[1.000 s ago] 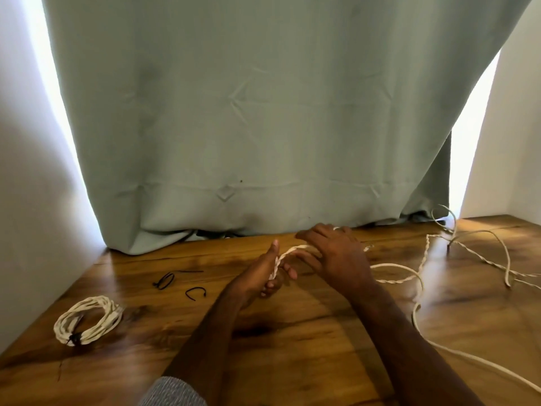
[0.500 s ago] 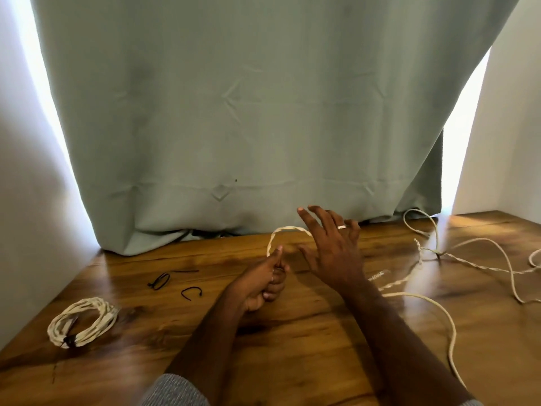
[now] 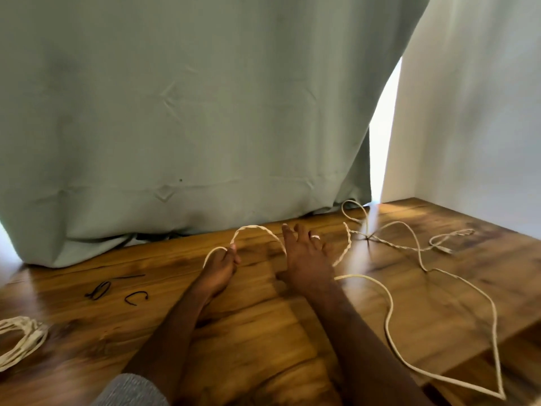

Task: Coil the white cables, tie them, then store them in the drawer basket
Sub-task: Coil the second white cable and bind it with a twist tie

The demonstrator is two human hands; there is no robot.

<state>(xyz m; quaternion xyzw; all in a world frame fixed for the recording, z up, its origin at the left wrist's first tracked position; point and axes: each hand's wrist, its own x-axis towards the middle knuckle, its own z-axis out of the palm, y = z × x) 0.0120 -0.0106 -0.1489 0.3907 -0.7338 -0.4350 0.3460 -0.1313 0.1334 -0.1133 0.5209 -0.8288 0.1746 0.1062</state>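
A long white twisted cable (image 3: 389, 306) sprawls loose over the right half of the wooden table (image 3: 263, 332). One stretch arches up from my left hand (image 3: 219, 268), which pinches it between thumb and fingers. My right hand (image 3: 304, 259) is spread with straight fingers, the arch of cable running across them and on to the right. A second white cable (image 3: 20, 339), coiled into a bundle, lies at the table's left edge. No drawer basket is in view.
Two short black ties (image 3: 99, 290) (image 3: 136, 297) lie on the table left of my left hand. A grey-green curtain (image 3: 190, 127) hangs along the back edge. White walls close both sides. The table's front right corner drops off at the lower right.
The cable arch between my hands has grown wider. My right hand has opened and swung right, drawing cable with it. The view has shifted right, so the coiled bundle sits nearer the left edge.
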